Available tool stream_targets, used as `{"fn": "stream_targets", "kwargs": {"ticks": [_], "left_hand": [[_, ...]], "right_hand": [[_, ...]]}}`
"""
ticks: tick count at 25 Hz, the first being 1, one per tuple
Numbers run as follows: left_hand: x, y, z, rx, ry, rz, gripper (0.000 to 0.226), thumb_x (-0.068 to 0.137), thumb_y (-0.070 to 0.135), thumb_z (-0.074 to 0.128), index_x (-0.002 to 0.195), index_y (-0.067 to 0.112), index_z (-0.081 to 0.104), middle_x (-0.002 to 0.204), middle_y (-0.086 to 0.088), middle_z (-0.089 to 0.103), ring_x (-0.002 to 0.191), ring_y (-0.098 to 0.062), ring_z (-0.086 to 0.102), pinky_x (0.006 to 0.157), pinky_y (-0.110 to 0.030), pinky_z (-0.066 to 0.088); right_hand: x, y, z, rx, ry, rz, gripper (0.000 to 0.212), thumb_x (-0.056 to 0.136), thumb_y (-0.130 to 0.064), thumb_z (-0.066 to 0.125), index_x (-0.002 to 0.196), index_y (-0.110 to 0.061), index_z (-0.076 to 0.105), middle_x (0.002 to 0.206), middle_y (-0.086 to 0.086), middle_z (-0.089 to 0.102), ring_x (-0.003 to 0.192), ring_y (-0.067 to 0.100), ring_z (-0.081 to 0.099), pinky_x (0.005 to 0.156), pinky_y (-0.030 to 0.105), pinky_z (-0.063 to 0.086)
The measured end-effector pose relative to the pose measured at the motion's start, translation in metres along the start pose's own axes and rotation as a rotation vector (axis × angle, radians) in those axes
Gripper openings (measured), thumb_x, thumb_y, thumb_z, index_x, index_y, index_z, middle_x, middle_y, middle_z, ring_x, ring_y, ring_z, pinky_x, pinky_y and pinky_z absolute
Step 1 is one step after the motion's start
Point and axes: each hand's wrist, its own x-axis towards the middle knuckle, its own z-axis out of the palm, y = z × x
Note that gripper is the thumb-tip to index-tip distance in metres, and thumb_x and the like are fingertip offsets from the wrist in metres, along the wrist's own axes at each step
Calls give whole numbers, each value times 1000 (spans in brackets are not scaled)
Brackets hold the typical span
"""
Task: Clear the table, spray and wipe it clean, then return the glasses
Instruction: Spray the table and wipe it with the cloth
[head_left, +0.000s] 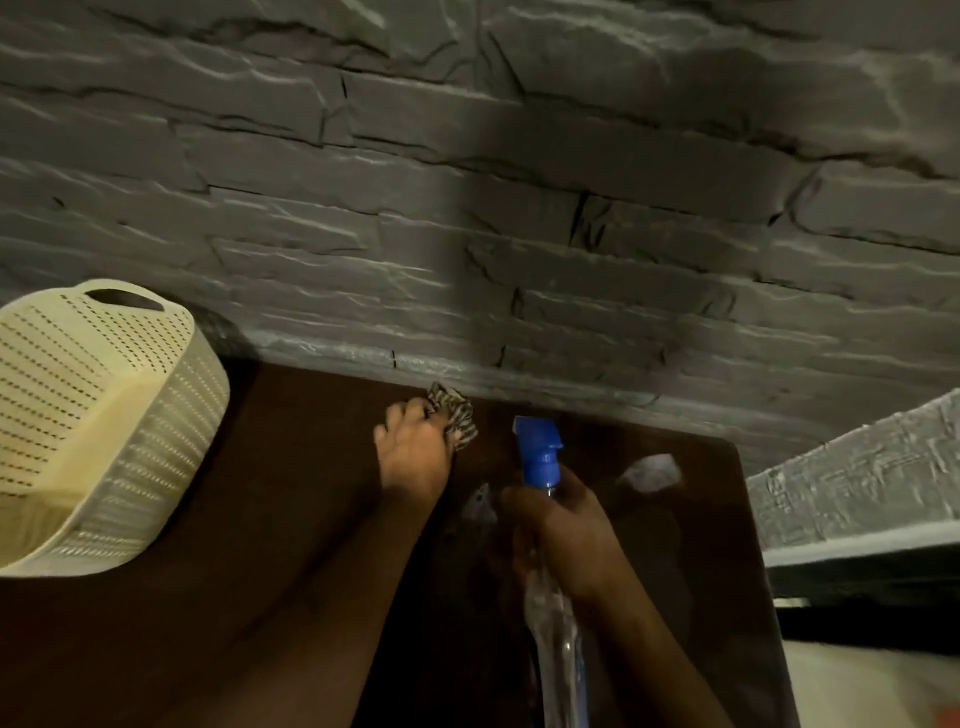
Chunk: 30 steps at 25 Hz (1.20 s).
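Closest in, the right hand (558, 514) is curled around the neck of a clear plastic spray bottle with a blue trigger head (540, 452), nozzle aimed out over the dark brown wooden table (260, 597). Fingers wrapped tight just under the trigger, a good hold, because that smooth body looks slippery and, with liquid inside, probably bottom-heavy; the neck is the safe place to take it.

Just beyond, pale glossy patches glint on the tabletop beside the bottle; likely spray or reflected light, though the dim, blurred view won't settle it.

Further out, the left hand (413, 457) presses down near the table's back edge, its fingers bunched over a crumpled striped cloth (457, 415). Soft, light, floppy stuff, best gathered into a wad under the palm so it drags flat instead of rolling up.

Off to the left, a cream perforated plastic basket (104, 415) sits on the table's far left corner. Its contents can't be made out, and no glasses are in sight.

Behind it all, a grey stone-textured wall (519, 182). Judging by this, the spray-and-wipe stage is under way.
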Motion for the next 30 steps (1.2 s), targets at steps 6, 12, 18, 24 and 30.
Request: {"fn": "stream_targets", "kwargs": {"ticks": [6,12,18,24,30], "left_hand": [[-6,66,17,33,61,-73,32,93,39,43,111,24,64,120,-3,55,107,-25,47,85,-39,38],[23,16,16,-76,151,-317,34,92,42,52,112,18,65,119,-7,56,107,-28,49,87,-40,41],[-8,49,26,-35,61,18,35,94,46,44,108,21,64,117,-3,56,102,-23,51,84,-38,42],[12,65,22,-178,149,-387,35,92,40,56,113,13,64,119,-9,55,104,-27,51,85,-40,43],[10,46,16,-82,89,-128,37,93,50,52,107,18,65,110,-8,57,97,-26,56,76,-37,45]], "right_hand": [[4,18,-14,20,-36,30,22,79,-6,68,101,-8,62,59,10,56,48,22,51,45,28,42],[12,29,-21,62,-10,59,16,83,-1,63,98,-4,58,55,11,48,46,22,44,45,30,38],[9,30,-32,32,2,29,15,83,-6,64,97,-7,59,59,13,53,48,25,49,47,33,44],[1,36,-50,-3,-35,51,20,84,-11,64,102,-10,56,66,13,55,55,28,52,53,35,48],[-1,36,-54,-16,-2,32,19,84,-10,64,101,-7,56,63,15,55,55,32,51,59,42,45]]}}
